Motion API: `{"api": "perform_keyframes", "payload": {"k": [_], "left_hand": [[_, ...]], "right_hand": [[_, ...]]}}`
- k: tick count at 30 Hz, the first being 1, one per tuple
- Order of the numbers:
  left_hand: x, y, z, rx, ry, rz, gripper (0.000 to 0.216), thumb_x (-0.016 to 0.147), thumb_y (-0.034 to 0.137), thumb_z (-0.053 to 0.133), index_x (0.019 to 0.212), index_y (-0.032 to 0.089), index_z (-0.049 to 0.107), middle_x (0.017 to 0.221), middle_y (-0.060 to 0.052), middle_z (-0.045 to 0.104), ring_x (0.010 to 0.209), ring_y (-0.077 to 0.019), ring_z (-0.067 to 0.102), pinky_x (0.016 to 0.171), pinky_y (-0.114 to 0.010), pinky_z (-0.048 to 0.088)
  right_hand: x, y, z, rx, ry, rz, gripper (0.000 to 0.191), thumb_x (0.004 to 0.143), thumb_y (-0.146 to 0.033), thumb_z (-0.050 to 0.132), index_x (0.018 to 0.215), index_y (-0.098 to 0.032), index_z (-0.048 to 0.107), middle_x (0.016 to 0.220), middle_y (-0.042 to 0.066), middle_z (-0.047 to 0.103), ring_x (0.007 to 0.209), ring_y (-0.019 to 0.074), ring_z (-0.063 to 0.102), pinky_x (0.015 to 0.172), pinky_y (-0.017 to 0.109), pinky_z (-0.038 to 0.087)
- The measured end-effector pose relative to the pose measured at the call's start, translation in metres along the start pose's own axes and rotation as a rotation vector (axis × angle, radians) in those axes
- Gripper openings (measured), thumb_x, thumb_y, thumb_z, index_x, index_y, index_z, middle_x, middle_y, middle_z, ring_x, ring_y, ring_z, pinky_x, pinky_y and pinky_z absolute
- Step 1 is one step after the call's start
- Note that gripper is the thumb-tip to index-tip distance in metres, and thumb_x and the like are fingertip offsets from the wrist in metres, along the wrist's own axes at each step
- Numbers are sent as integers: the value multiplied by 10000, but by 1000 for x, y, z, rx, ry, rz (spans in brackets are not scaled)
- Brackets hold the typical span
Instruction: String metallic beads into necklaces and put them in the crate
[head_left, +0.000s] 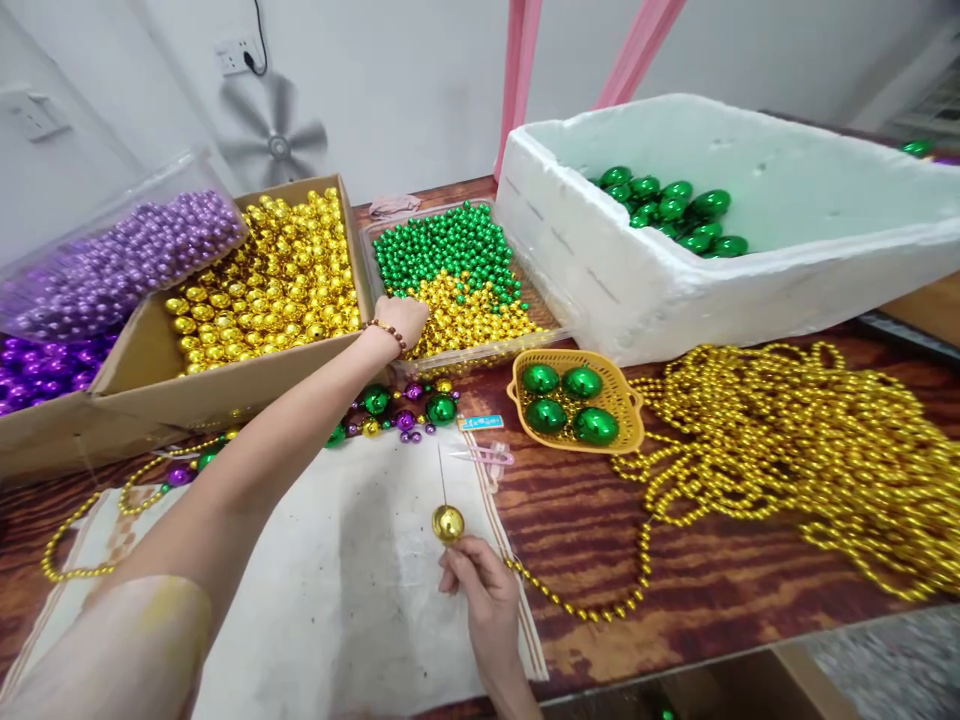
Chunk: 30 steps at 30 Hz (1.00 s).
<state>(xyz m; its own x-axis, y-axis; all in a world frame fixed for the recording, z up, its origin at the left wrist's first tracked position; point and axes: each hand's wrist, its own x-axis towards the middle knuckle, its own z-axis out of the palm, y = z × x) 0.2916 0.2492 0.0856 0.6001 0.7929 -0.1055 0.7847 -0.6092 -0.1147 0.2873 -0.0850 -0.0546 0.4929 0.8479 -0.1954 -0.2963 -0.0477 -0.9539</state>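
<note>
With right hand [491,590], pinching shiny gold ball [448,523] below thin straight needle [442,478]; with left hand [403,318], reaching to small gold beads [471,312] in clear plastic tray [536,292], closure indiscernible.

No text can be read: on 1 small blue strip [481,422], lying on the bench [577,530] near the middle of the frame, pale lettering shows, too small to make out.
</note>
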Motion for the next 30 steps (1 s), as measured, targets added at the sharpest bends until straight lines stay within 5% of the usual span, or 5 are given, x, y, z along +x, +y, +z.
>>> {"api": "perform_keyframes", "payload": {"k": [7,10,15,20,30], "left_hand": [[-22,0,-6,-295,195,32,250,832,60,510,990,121,694,1079,-173,682,1034,-257,640,903,-389,477],[-65,-1,-2,-1092,221,96,159,838,153,591,964,142,687,989,-109,695,938,-201,653,903,-379,506],[-152,-6,28,-2169,-110,-81,213,830,215,685,1028,136,706,886,-72,701,812,-140,679,869,-326,546],[-197,-11,49,-2406,-13,-252,179,815,224,731,973,145,708,908,-60,701,793,-135,680,812,-298,562],[-217,-18,62,-2465,135,-404,166,799,259,759,900,151,686,847,-40,688,781,-140,677,835,-328,554]], "right_hand": [[-3,-6,2,-3,11,-43,246,867,-388,645,747,-173,651,581,8,601,507,127,552,518,231,462],[-3,-12,4,-5,10,-67,227,878,-368,637,765,-172,656,614,12,617,518,126,575,525,230,474],[-4,-23,7,-30,-58,-132,151,891,-299,627,812,-179,672,620,-1,624,506,119,596,519,222,490],[-6,-33,16,-80,-166,-185,118,898,-255,615,847,-182,692,614,-4,628,483,117,596,500,227,490],[-8,-41,31,-172,-252,-177,131,890,-252,617,833,-176,706,587,-8,623,435,108,575,449,221,476]]}}
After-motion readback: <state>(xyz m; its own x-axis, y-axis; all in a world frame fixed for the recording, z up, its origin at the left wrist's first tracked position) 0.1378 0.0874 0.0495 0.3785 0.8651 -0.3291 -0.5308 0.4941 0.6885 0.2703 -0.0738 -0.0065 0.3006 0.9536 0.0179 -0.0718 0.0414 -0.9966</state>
